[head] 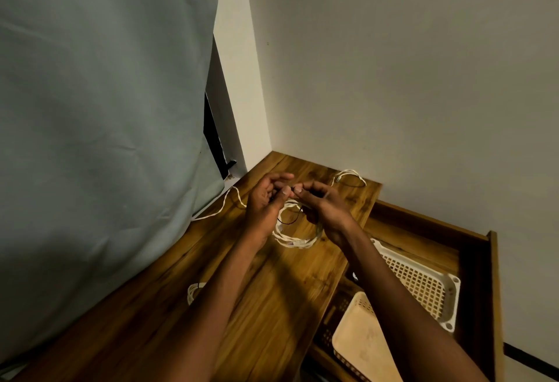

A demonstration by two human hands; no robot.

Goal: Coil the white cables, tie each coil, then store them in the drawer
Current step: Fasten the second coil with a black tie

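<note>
Second white coil half behind left forearm; tie between fingertips too small.

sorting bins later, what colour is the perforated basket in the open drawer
White, with a square-hole grid; the perforated basket shows best in the head view.

white cable coil: looped, on wood top | drawer: open

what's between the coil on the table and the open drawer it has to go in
Nothing visible blocks the way. The white cable coil lies on the wooden table under both hands; the open drawer is directly to its right. Inside it, a white mesh basket and a beige basket fill much of the floor.
</note>
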